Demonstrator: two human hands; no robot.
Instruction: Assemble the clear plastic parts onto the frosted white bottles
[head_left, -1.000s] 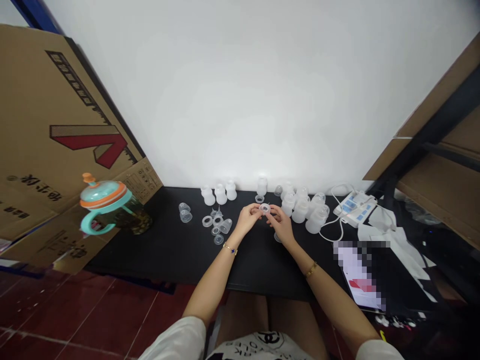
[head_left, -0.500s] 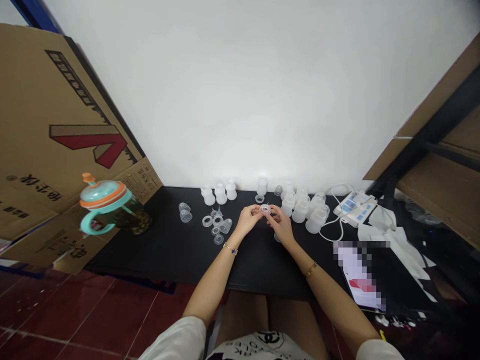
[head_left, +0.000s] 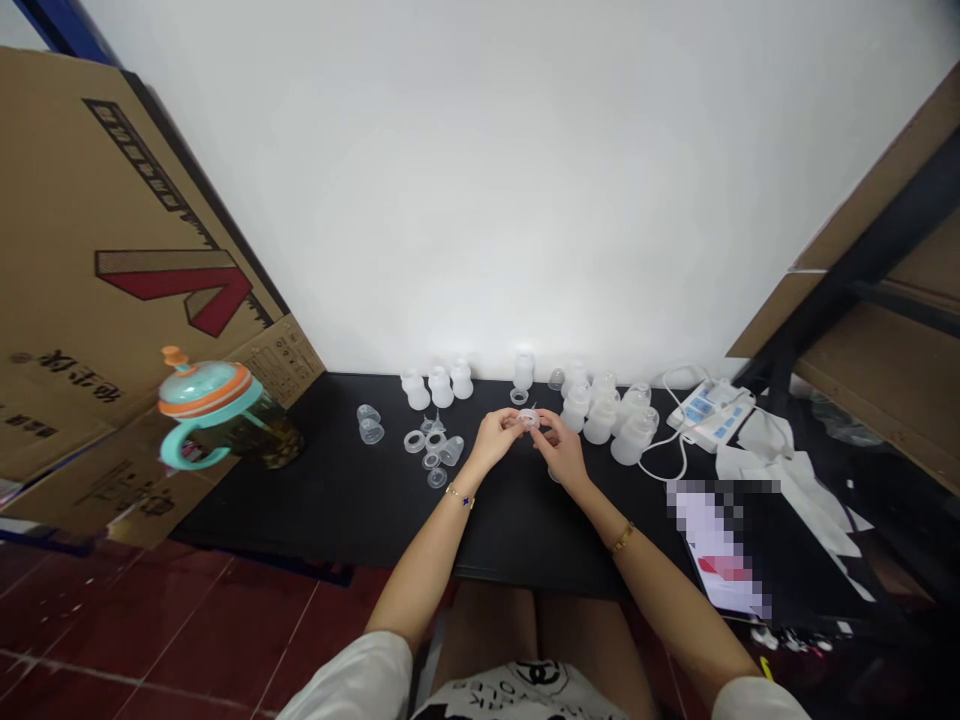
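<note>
From here I see a black bench (head_left: 360, 520) with white plastic bottles (head_left: 602, 420) standing to one side, out of the way. My left hand (head_left: 491, 442) and right hand (head_left: 561, 450) both pinch a clear ring (head_left: 529, 418), holding it up between them above the bench.

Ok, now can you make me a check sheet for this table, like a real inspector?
surface: black tabletop, with parts standing and lying on it
job's things: clear ring between the hands; frosted bottles standing right of the hands; clear cups and silicone rings to the left
clutter: sippy cup with teal handles at the left; crumpled white sheet at the right
grips: left hand and right hand both pinch the clear ring
cables: white cable by a white power strip
surroundings: cardboard box, white wall, red tile floor
</note>
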